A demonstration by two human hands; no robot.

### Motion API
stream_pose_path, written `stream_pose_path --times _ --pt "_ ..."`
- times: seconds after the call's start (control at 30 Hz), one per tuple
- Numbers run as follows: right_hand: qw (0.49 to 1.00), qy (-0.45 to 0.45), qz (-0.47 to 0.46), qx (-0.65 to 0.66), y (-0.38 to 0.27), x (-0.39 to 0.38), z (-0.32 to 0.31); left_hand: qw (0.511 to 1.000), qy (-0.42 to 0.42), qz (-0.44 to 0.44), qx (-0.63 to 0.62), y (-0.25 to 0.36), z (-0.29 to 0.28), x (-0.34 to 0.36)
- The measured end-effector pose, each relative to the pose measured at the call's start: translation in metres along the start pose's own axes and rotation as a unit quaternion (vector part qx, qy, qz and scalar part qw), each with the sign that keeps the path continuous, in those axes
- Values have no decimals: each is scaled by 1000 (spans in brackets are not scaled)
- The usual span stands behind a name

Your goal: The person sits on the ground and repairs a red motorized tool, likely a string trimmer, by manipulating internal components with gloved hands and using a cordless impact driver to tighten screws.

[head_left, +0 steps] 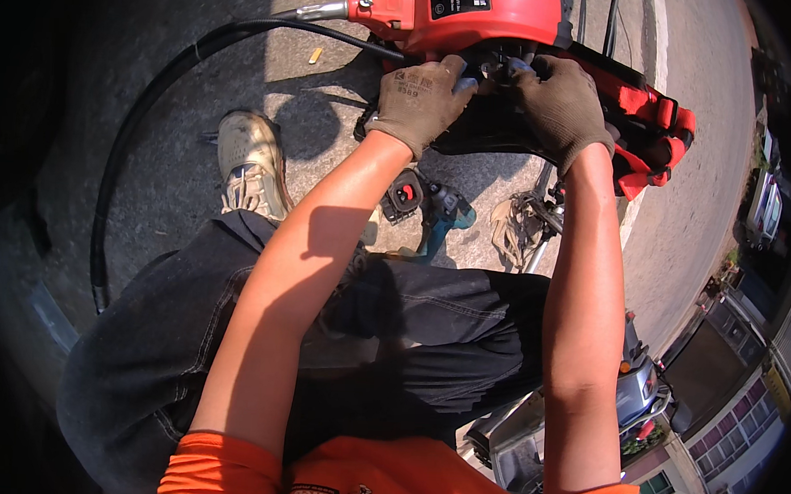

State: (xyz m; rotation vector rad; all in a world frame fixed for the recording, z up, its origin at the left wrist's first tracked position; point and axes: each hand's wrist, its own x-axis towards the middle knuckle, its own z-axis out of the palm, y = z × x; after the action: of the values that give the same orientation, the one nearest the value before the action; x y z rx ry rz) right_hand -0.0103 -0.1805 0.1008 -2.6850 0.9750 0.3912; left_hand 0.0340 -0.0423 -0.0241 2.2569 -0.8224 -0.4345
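Observation:
A red engine unit [493, 15] with a black frame lies at the top of the view, like a backpack-type power tool. My left hand [421, 101], in a brown glove with bluish fingertips, presses against its lower edge with fingers bent. My right hand [564, 104], gloved alike, reaches in at the dark parts [494, 69] under the red cover. Its fingers are curled close together there. Shadow and the gloves hide whatever small part lies between the fingertips. A black flexible shaft [153, 87] loops from a silver metal collar [323, 11] on the left.
Red harness straps [646, 153] hang right of the engine. Below it, a teal cordless power tool [446, 218] rests on concrete beside a bundle of beige cord [511, 231]. My shoe [250, 159] stands left. A parked scooter [643, 390] and road lie to the right.

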Motion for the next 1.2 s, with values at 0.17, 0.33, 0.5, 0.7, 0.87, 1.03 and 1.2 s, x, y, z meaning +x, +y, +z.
stream_pose_path --times 0.17,0.33,0.5,0.7,0.87,1.03,1.2 --pt "1000 20 -15 -16 1 -1 1 912 86 -139 -376 3 22 -37" --pt "999 33 -25 -22 -1 -3 1 431 8 -300 -851 32 32 -19" --pt "1000 -5 -10 8 -4 0 -2 263 -67 -213 -939 46 36 -2" --pt "1000 10 12 11 -8 -2 1 357 20 -297 -886 40 48 8" --pt "999 35 -7 7 -4 -2 5 450 68 -412 -789 49 41 14" --pt "999 25 4 27 -10 -2 3 330 76 -345 -876 50 52 17" --pt "999 42 -3 -8 -8 -3 4 297 -35 -295 -908 44 43 9"
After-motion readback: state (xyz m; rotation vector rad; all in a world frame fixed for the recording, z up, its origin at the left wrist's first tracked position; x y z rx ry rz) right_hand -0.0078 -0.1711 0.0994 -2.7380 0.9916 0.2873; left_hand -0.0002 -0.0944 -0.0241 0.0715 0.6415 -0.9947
